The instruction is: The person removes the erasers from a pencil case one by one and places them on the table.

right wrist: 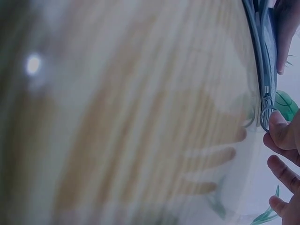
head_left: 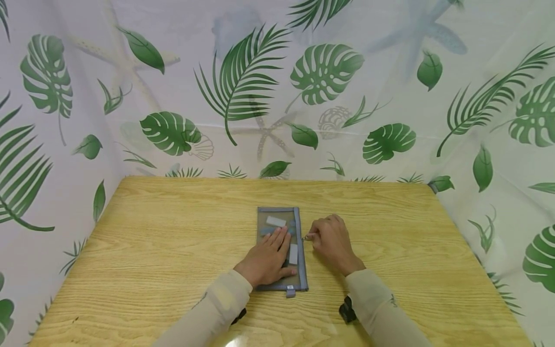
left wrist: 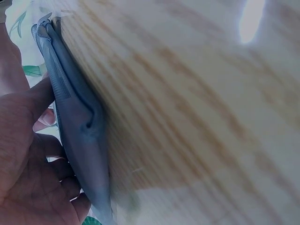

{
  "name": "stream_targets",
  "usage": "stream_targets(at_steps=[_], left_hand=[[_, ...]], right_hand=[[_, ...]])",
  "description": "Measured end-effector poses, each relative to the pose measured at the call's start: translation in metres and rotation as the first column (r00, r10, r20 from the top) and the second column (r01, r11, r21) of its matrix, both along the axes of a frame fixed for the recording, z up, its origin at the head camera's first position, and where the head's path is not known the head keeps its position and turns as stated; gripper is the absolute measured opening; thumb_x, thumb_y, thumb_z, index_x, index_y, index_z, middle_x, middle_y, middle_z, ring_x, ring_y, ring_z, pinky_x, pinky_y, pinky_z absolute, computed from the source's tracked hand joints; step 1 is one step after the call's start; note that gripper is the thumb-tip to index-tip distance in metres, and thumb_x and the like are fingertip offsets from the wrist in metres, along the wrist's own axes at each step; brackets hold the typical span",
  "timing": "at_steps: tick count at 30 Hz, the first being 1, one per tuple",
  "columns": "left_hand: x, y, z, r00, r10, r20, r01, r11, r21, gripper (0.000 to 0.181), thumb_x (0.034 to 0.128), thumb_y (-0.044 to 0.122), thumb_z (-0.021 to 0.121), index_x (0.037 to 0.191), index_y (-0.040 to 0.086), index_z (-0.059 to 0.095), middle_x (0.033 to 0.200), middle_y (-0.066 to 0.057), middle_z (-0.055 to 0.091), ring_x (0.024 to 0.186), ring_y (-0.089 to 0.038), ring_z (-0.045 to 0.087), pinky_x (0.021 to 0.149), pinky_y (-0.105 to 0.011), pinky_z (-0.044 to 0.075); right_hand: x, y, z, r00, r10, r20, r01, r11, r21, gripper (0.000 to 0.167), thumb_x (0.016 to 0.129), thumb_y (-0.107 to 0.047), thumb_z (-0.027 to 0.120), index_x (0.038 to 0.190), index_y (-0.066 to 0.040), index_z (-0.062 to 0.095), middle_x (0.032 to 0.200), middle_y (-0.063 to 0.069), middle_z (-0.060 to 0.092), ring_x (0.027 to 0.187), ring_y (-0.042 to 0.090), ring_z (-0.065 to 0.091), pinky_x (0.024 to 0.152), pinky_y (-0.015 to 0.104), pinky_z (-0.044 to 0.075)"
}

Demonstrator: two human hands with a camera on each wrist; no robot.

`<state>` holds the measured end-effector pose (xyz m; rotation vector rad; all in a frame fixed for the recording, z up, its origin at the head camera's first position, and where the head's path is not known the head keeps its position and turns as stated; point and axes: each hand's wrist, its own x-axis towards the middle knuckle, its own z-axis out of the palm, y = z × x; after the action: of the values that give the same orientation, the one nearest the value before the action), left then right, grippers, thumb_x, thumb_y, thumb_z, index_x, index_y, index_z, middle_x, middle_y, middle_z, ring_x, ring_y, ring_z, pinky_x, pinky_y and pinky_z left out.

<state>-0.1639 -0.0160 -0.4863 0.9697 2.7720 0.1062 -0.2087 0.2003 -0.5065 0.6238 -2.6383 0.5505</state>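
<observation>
A see-through mesh zipper pouch (head_left: 279, 284) with grey-blue edging lies flat on the table, its zipper along the right side. Inside show two whitish blocks and something bluish. My left hand (head_left: 268, 258) rests on top of the pouch, fingers straight and pointing away; the left wrist view has its palm against the bulging pouch (left wrist: 79, 136). My right hand (head_left: 333, 243) is just right of the zipper edge. Between thumb and forefinger it pinches the ring-shaped zipper pull (right wrist: 265, 117), about halfway along that edge. The left palm hides part of the contents.
The wood-grain table (head_left: 173, 217) has a shiny surface that reflects the right fingers and a light. A white cloth (head_left: 260, 130) printed with green leaves hangs behind and on both sides. A small fabric tab (head_left: 290, 292) sticks out at the pouch's near end.
</observation>
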Motion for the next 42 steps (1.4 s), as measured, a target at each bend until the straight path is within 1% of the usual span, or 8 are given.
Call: stream_targets(at_steps=[6, 12, 18, 22, 33, 42], left_hand=[[-0.0009, -0.0002, -0.0004, 1.000, 0.001, 0.010, -0.001, 1.000, 0.007, 0.085, 0.1024, 0.057, 0.047, 0.159, -0.002, 0.024, 0.167, -0.018, 0.018, 0.154, -0.029, 0.017, 0.123, -0.041, 0.022], [-0.0017, 0.0000, -0.0010, 1.000, 0.005, 0.025, -0.005, 1.000, -0.004, 0.086, 0.1026, 0.059, 0.044, 0.160, -0.001, 0.021, 0.167, -0.018, 0.015, 0.154, -0.029, 0.014, 0.123, -0.041, 0.020], [-0.0016, 0.0009, -0.0016, 1.000, 0.015, 0.022, -0.014, 1.000, -0.023, 0.086, 0.1023, 0.060, 0.043, 0.161, 0.001, 0.021, 0.168, -0.016, 0.014, 0.155, -0.027, 0.013, 0.124, -0.040, 0.020], [-0.0018, 0.0011, -0.0017, 1.000, 0.017, 0.020, -0.016, 0.999, -0.029, 0.086, 0.1023, 0.060, 0.043, 0.161, 0.001, 0.021, 0.168, -0.015, 0.014, 0.155, -0.027, 0.014, 0.124, -0.040, 0.020], [-0.0010, 0.0009, 0.0005, 1.000, 0.018, 0.018, -0.017, 0.999, -0.029, 0.086, 0.1023, 0.060, 0.043, 0.161, 0.001, 0.021, 0.168, -0.015, 0.014, 0.155, -0.027, 0.014, 0.124, -0.040, 0.020], [0.0004, 0.0000, 0.0043, 0.999, 0.015, 0.029, -0.014, 1.000, -0.015, 0.085, 0.1027, 0.058, 0.045, 0.160, 0.000, 0.022, 0.167, -0.016, 0.016, 0.154, -0.028, 0.016, 0.123, -0.041, 0.021]], right_hand=[[-0.0003, -0.0008, 0.0000, 1.000, -0.009, 0.002, 0.009, 1.000, 0.003, 0.015, 0.083, -0.005, 0.083, 0.070, -0.009, 0.075, 0.069, 0.001, 0.070, 0.071, 0.025, 0.059, 0.089, 0.047, 0.049], [-0.0019, -0.0014, -0.0008, 1.000, -0.012, -0.002, 0.012, 1.000, -0.003, 0.016, 0.082, -0.004, 0.082, 0.070, -0.009, 0.075, 0.068, 0.000, 0.070, 0.070, 0.024, 0.058, 0.088, 0.048, 0.048], [-0.0037, -0.0024, -0.0009, 1.000, -0.024, -0.006, 0.024, 1.000, -0.003, 0.016, 0.082, -0.003, 0.081, 0.069, -0.010, 0.074, 0.067, 0.000, 0.069, 0.069, 0.024, 0.058, 0.086, 0.048, 0.049], [-0.0040, -0.0028, -0.0002, 0.999, -0.032, -0.002, 0.032, 0.999, -0.002, 0.015, 0.083, -0.003, 0.081, 0.070, -0.009, 0.075, 0.068, 0.001, 0.070, 0.070, 0.026, 0.059, 0.087, 0.048, 0.049], [-0.0049, -0.0030, -0.0003, 0.999, -0.042, -0.012, 0.042, 0.999, -0.001, 0.016, 0.081, -0.004, 0.083, 0.069, -0.009, 0.074, 0.068, 0.003, 0.071, 0.073, 0.029, 0.061, 0.101, 0.058, 0.045], [-0.0061, -0.0040, -0.0008, 0.998, -0.053, -0.026, 0.053, 0.999, -0.003, 0.015, 0.081, -0.004, 0.083, 0.070, -0.008, 0.075, 0.068, 0.003, 0.071, 0.073, 0.029, 0.061, 0.103, 0.058, 0.043]])
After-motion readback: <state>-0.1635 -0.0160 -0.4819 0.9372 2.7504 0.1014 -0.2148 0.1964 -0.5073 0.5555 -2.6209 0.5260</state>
